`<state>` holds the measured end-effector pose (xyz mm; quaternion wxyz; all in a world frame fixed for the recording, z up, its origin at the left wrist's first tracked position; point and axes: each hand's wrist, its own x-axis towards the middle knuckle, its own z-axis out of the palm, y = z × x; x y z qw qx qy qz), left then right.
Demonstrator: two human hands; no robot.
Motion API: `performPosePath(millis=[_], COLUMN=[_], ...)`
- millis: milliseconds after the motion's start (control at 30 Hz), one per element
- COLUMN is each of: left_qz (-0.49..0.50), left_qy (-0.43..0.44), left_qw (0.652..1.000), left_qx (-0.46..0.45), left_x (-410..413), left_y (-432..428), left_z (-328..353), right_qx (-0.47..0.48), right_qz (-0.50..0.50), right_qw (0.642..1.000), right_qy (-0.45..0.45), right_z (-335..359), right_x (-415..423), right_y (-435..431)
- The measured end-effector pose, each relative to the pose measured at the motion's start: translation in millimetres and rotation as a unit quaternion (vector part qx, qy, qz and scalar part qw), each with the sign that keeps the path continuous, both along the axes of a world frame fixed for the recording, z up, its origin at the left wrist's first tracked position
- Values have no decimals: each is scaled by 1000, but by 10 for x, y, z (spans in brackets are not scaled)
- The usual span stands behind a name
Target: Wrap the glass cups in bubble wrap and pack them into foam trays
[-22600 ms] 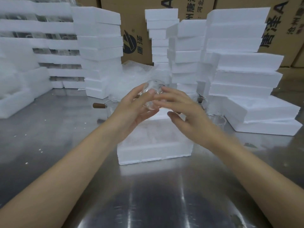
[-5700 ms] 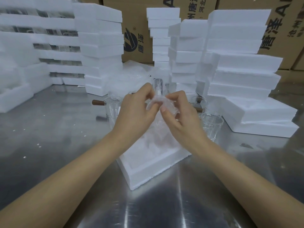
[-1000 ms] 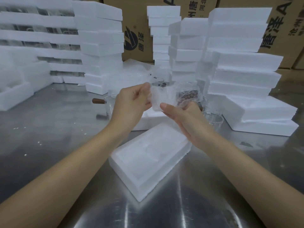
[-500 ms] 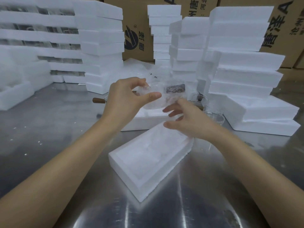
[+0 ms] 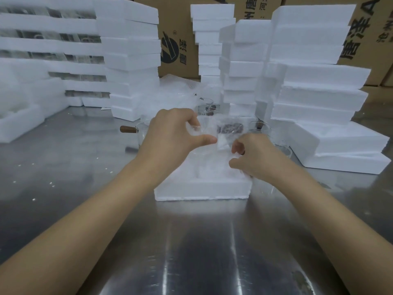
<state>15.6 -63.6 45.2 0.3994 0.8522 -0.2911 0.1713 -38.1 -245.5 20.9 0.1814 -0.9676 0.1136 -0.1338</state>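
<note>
above the foam tray [image 5: 202, 191] on the steel table [image 5: 85, 167]: left hand [image 5: 170, 139] gripping a wrapped cup [image 5: 219, 133] between thumb and fingers; right hand [image 5: 253, 156] curled, pinching the bubble wrap [image 5: 222, 143].

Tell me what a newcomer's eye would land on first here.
First, the left hand and right hand at centre, gripping a clear bubble-wrapped bundle above an open white foam tray. Next, the tall stacks of white foam trays behind, on the shiny steel table.
</note>
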Motion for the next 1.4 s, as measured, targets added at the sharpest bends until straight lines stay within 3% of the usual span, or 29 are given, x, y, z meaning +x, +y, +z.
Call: performPosePath(millis=[167,300,500,700,767,900,1067,1400], left_qz=[53,70,77,121,117,27,-36,-49], left_qy=[-7,36,61,-19,-67,-72,-45,-79], left_qw=[992,966,934,877,876,935,908,909], left_qx=[112,248,344,465,463,346,415,406], left_x=[-33,-50,-137,-159,-141,-69,80,267], left_y=[47,43,80,112,125,91,6,-61], left_z=[47,76,119,125,103,62,-118,-212], right_qx=[7,18,29,33,34,33,24,5], right_qz=[-44,-46,-41,-25,-21,-23,-25,-18], right_qw=[999,999,999,999,999,999,999,1000], right_qy=[5,10,12,12,15,19,14,1], right_z=[5,-11,-19,-15,-13,-16,-28,-81], right_x=[23,26,33,31,28,39,57,95], right_y=[-28,-38,-46,-35,-35,-35,-56,-111])
